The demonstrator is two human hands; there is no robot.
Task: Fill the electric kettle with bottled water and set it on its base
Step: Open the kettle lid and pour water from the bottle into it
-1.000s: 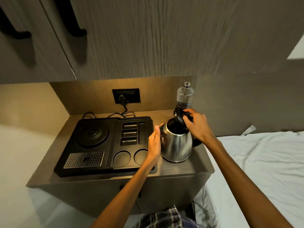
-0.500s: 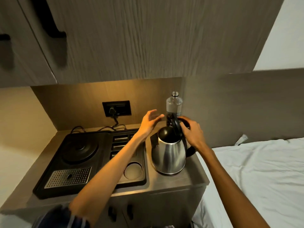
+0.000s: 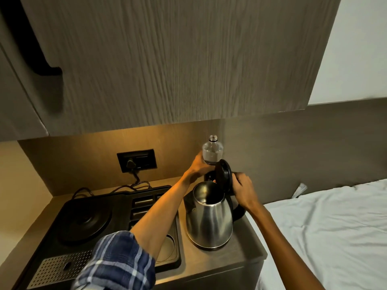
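A steel electric kettle (image 3: 209, 222) stands on the counter, right of the black tray, its black lid (image 3: 223, 176) flipped up and its inside dark. My right hand (image 3: 243, 189) is closed on the black handle behind the lid. An uncapped clear water bottle (image 3: 212, 151) stands upright behind the kettle. My left hand (image 3: 199, 166) wraps around the bottle's lower part; the lid hides the bottle's base. The round kettle base (image 3: 83, 220) sits in the tray at the left with nothing on it.
The black tray (image 3: 171, 262) has a metal drip grille (image 3: 56, 268), round cup recesses and sachet slots. A cord runs from the base to a wall socket (image 3: 137, 161). Cabinets hang low overhead. A bed with a white sheet (image 3: 326, 227) adjoins the counter's right edge.
My left hand left the kettle's side, reached back past the spout and closed on the bottle. My right hand stayed on the handle. The view shifted closer and rightward.
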